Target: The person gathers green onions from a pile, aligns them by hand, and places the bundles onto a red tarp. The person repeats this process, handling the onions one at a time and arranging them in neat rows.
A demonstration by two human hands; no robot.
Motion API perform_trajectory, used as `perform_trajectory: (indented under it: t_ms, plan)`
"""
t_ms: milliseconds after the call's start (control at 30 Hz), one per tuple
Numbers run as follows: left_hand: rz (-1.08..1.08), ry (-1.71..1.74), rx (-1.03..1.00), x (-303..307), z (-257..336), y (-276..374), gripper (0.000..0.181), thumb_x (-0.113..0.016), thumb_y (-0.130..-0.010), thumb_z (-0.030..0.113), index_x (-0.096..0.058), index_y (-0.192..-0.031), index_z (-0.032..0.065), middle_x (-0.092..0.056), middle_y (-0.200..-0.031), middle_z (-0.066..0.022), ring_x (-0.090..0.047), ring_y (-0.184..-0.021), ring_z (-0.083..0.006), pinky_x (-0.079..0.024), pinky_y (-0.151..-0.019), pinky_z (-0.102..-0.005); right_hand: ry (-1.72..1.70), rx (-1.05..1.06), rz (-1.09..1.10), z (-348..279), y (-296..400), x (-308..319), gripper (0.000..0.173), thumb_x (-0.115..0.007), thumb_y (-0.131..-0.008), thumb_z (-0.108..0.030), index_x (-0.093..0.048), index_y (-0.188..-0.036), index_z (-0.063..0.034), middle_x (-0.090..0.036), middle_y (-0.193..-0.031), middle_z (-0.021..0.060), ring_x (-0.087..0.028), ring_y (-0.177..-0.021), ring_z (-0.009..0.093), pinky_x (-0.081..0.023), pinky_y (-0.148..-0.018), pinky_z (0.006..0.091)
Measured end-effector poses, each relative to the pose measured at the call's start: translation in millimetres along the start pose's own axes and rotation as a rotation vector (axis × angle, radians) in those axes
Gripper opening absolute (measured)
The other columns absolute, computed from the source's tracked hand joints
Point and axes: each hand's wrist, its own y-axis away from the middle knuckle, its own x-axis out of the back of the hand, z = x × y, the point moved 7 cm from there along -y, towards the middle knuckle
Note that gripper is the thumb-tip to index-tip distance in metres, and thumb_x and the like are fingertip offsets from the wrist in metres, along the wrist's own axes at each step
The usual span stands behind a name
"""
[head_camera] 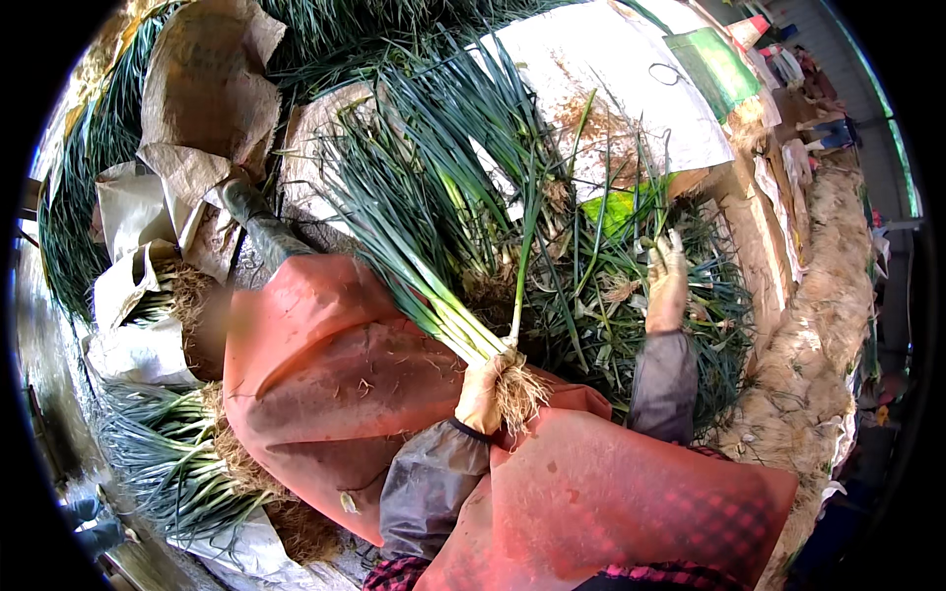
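Note:
My left hand (480,395), in a pale soiled glove, is closed round the root end of a bunch of green onions (451,318). Its pale roots (521,391) hang beside the hand, and the dark green leaves fan away to the upper left. My right hand (667,281), gloved too, is raised at the right with its fingers at some thin green leaves (661,214); whether it grips them I cannot tell. Below it spreads a heap of loose green onion leaves (613,295). More green onions (473,185) lie on the sheets beyond the held bunch.
A red apron (355,354) covers my lap, and a boot (262,221) sticks out past it. Wrapped onion bundles (177,458) lie at the left. A white sheet (628,74) with dirt is ahead, a brown sack (207,89) at the upper left. Other people (828,133) are far right.

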Motion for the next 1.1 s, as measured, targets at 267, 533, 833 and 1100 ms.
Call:
perform_trajectory:
  t_ms: [267, 533, 833, 1100]
  plan:
    - [-0.101, 0.125, 0.102, -13, -1, 20, 0.038, -0.064, -0.082, 0.014, -0.052, -0.117, 0.0031, -0.061, -0.095, -0.0116, -0.061, -0.084, -0.0194, -0.054, -0.074, -0.0331, 0.549, -0.181, -0.592, 183, -14, -105, 0.038, -0.063, -0.088, -0.023, -0.056, -0.118, -0.0017, -0.062, -0.109, 0.0115, -0.061, -0.094, 0.021, -0.05, -0.086, 0.0354]
    - [-0.173, 0.506, 0.174, -40, 55, 67, 0.05, -0.056, -0.083, 0.014, -0.039, -0.127, -0.0028, -0.055, -0.088, -0.0067, -0.053, -0.074, -0.017, -0.05, -0.066, -0.0311, 0.715, 0.154, 0.02, 100, -134, -10, 0.019, -0.055, -0.093, -0.021, -0.064, -0.104, -0.0075, -0.064, -0.085, 0.0022, -0.056, -0.069, 0.01, -0.046, -0.06, 0.0238]
    - [-0.21, 0.277, -0.412, -114, 174, 89, 0.042, -0.057, -0.081, 0.009, -0.043, -0.121, 0.0076, -0.054, -0.092, -0.0036, -0.051, -0.081, -0.015, -0.046, -0.069, -0.0279, 1.219, 0.225, -0.074, 104, -50, 45, 0.034, -0.059, -0.09, -0.023, -0.057, -0.121, -0.0115, -0.064, -0.111, 0.0098, -0.061, -0.095, 0.021, -0.048, -0.086, 0.0309]
    - [-0.205, 0.287, -0.368, -55, 149, 37, 0.021, -0.06, -0.087, 0.015, -0.05, -0.105, 0.0129, -0.051, -0.08, -0.0004, -0.046, -0.075, -0.0158, -0.04, -0.07, -0.0313, 1.332, 0.034, -0.79, 295, 71, -205, 0.121, -0.076, -0.068, -0.052, 0.001, -0.148, -0.0061, -0.018, -0.151, 0.0233, -0.027, -0.137, 0.034, -0.033, -0.106, 0.0416]
